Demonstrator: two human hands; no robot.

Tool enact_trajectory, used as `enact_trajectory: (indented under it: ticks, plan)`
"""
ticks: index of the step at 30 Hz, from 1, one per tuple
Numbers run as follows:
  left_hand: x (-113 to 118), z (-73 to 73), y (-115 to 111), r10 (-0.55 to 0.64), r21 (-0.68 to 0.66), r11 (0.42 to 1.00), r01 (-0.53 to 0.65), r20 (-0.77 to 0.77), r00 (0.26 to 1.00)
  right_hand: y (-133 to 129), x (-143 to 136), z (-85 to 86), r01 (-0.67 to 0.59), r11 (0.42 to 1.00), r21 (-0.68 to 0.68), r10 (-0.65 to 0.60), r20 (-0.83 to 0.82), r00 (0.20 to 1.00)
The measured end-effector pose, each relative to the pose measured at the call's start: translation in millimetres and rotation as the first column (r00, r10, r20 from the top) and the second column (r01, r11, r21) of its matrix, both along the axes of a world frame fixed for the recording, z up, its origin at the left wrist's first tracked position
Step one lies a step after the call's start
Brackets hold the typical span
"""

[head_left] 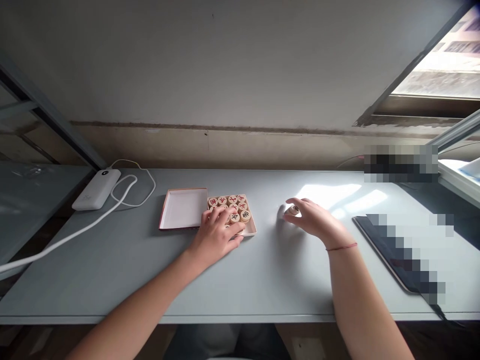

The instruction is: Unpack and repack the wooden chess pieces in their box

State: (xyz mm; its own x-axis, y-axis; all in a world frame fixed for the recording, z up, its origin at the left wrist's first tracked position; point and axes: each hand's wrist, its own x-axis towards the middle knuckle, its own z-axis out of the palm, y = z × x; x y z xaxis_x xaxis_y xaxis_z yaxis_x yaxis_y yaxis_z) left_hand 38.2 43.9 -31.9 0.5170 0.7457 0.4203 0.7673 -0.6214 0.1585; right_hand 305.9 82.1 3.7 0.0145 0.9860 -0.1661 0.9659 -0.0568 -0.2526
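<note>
A shallow open box point(252, 226) holds rows of round wooden Chinese chess pieces point(233, 208) with red and black characters. My left hand point(214, 234) lies over the box's front left part, its fingers spread on the pieces and covering some of them. To the left, against the box, is its lid point(185, 209), turned up with its white inside showing. Further right, my right hand point(312, 218) has thumb and fingers around a Chinese chess piece point(294, 210) just at the table; whether more pieces are under it I cannot tell.
On the left a white power bank point(96, 189) lies with a white cable point(86, 227) running off the table point(240, 285). A dark flat tablet-like object point(386, 255), partly blurred out, lies at the right. Behind stands a wall point(210, 75), with a window at the upper right.
</note>
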Motion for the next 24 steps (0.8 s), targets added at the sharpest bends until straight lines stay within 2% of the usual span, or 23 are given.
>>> enact_trajectory:
  ticks: [2,5,8,12,14,16,18,22,24]
  plan:
    - [1,0.1,0,0.004,0.012,1.000,-0.003,-0.009,1.000,4,4,-4.3,-0.033,0.999,-0.037,0.033,0.007,0.999]
    - [1,0.6,-1,-0.001,0.016,1.000,0.002,-0.015,1.000,7,1,-4.0,-0.079,0.997,-0.012,0.079,-0.006,0.997]
    - [1,1.9,0,-0.002,0.011,1.000,0.002,0.000,1.000,1,-13,4.1,-0.178,0.982,0.055,0.186,-0.233,0.954]
    - [6,5.7,1,-0.003,0.050,0.999,-0.002,0.091,0.996,-13,-43,18.1,-0.307,0.950,0.053,0.274,-0.612,0.742]
    - [9,8.0,1,-0.023,0.081,0.997,0.012,0.141,0.990,-19,-56,21.7,-0.362,0.930,0.060,0.296,-0.707,0.642]
    - [12,9.8,0,-0.052,0.091,0.995,0.037,0.175,0.983,-22,-63,22.1,-0.391,0.917,0.072,0.306,-0.756,0.578]
    - [13,10.4,-1,-0.066,0.091,0.995,0.047,0.206,0.976,-23,-64,20.3,-0.383,0.920,0.080,0.304,-0.761,0.573]
    - [15,9.2,0,-0.038,0.061,0.998,0.023,0.253,0.967,-18,-56,17.0,-0.234,0.964,0.125,0.253,-0.699,0.669]
    - [17,8.1,1,-0.028,0.033,0.999,0.021,0.243,0.970,-16,-52,16.7,-0.182,0.973,0.140,0.227,-0.695,0.682]
